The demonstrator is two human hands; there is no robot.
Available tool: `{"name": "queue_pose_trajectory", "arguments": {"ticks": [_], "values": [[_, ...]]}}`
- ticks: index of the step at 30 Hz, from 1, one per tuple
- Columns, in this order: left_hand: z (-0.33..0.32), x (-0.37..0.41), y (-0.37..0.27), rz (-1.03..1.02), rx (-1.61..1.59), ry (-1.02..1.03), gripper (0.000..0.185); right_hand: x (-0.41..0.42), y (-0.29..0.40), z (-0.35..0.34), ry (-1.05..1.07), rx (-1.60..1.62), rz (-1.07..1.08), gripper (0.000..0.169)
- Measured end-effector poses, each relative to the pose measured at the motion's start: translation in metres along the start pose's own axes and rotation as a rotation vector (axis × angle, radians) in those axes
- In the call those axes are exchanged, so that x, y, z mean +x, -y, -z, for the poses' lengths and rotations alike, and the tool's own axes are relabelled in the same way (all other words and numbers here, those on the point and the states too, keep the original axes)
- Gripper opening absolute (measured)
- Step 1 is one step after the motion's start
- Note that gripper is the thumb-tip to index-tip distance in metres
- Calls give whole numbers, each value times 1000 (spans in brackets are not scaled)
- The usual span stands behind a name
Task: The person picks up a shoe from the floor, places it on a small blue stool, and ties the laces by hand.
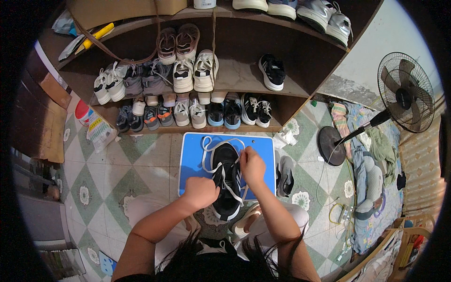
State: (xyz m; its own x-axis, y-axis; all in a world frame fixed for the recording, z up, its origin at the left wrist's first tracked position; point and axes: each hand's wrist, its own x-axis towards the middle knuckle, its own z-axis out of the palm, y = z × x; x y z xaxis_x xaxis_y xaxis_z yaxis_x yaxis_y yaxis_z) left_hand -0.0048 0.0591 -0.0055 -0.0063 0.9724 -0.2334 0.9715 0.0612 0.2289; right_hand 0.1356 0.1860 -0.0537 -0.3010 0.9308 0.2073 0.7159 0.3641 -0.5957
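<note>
A black sneaker (226, 157) with a white sole lies on a small blue table (193, 151), its toe towards the shelf and its heel over the near edge. A white shoelace (208, 168) runs across its upper and loops onto the table top at the left. My right hand (252, 165) is at the sneaker's right side with fingertips pinched on the lace. At the left side near the collar, my left hand (202, 192) has curled fingers against the shoe; what they hold is hidden.
Ahead stands a dark wooden shoe rack (243, 75) with several pairs of shoes and a single black sneaker (272, 72). Grey shoes (286, 176) sit right of the table. A black standing fan (331, 145) and its cable are farther right, beside piled clothes (380, 148).
</note>
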Motion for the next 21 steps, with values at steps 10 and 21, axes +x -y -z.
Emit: {"name": "queue_pose_trajectory", "arguments": {"ticks": [10, 21], "values": [[11, 6, -1, 68, -8, 161, 60, 18, -16, 26, 296, -157, -57, 34], [-3, 47, 27, 5, -352, -277, 38, -15, 26, 56, 537, -136, 116, 42]]}}
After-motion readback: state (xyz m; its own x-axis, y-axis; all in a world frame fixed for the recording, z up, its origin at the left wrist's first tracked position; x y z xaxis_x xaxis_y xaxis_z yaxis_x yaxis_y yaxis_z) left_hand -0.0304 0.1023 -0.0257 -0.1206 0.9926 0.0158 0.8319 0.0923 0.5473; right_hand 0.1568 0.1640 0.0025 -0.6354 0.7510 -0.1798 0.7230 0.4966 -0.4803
